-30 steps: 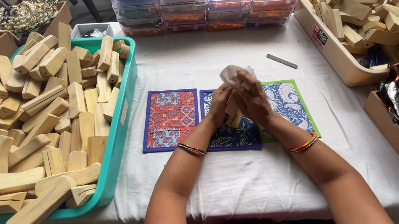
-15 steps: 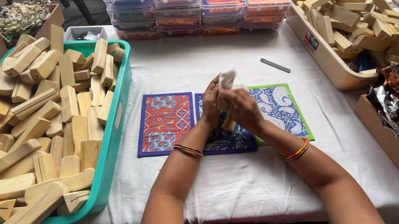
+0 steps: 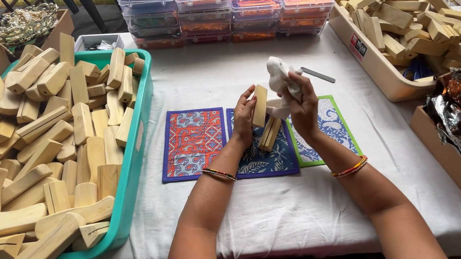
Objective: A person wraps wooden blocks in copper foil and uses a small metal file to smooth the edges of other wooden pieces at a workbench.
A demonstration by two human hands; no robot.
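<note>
My left hand [image 3: 244, 116] holds a pale wooden block [image 3: 260, 106] upright by its edge above the middle mat. My right hand [image 3: 303, 103] grips a crumpled white cloth [image 3: 280, 76] just right of the block. A second wooden block [image 3: 270, 133] lies tilted under my hands on the dark blue patterned mat [image 3: 265, 157]. A red and blue patterned mat [image 3: 192, 144] lies to the left of it. On the other side, a green-edged blue and white mat [image 3: 330, 128] sits partly under my right forearm.
A teal tray [image 3: 134, 157] heaped with wooden blocks fills the left. A cream tray [image 3: 370, 63] of more blocks stands at the right, a cardboard box [image 3: 451, 160] of shiny wrappers below it. Stacked clear lidded boxes [image 3: 217, 5] line the back. A grey strip [image 3: 318, 74] lies on the white cloth-covered table.
My hands have drawn slightly apart and risen. The block in my left hand now stands clear of the cloth, which my right hand has lifted to the right.
</note>
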